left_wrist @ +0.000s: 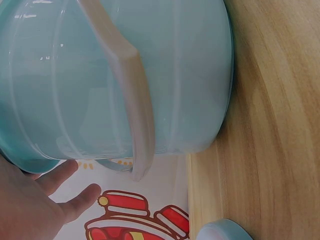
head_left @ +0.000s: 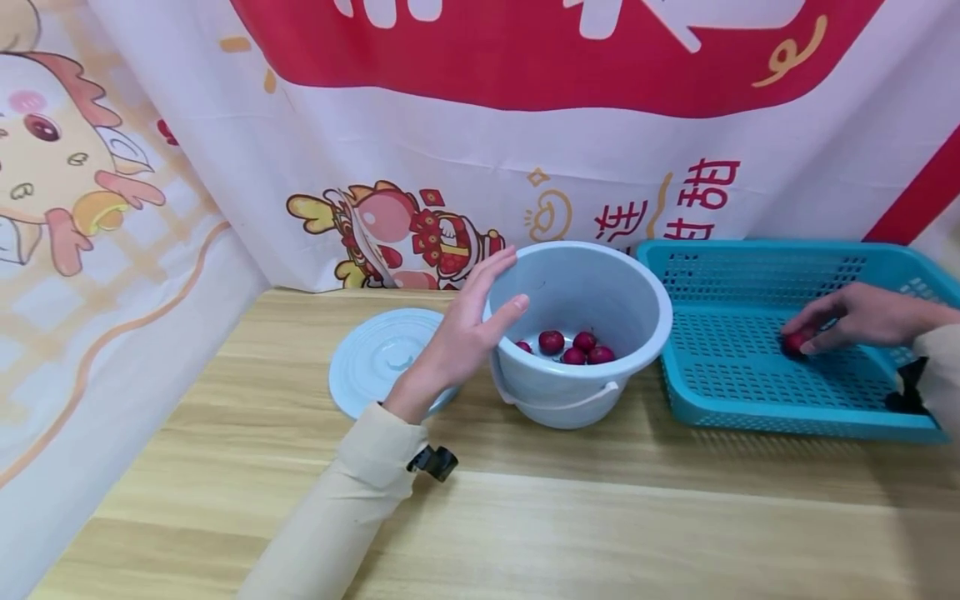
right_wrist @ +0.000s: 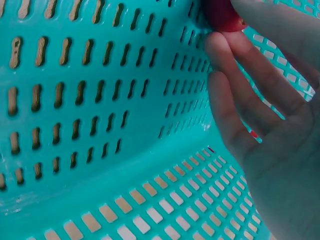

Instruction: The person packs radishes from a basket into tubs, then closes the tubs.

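Note:
My left hand [head_left: 480, 312] rests at the left rim of a light blue bucket [head_left: 570, 392], its fingers straight and the thumb reaching over the edge. Several dark red plums [head_left: 551, 342] lie on the bucket's floor. In the left wrist view the bucket's side and pale handle [left_wrist: 135, 100] fill most of the picture. Over in a teal perforated basket [head_left: 750, 415], my right hand [head_left: 855, 317] pinches a single plum [head_left: 795, 343] between thumb and fingers. The right wrist view shows that plum [right_wrist: 222, 15] at the fingertips, partly cut off by the frame's upper edge.
A round light blue lid [head_left: 375, 358] lies on the wooden table [head_left: 525, 525] left of the bucket, partly behind my left forearm. The basket stands close against the bucket's right side. A printed cloth [head_left: 450, 150] hangs behind the table.

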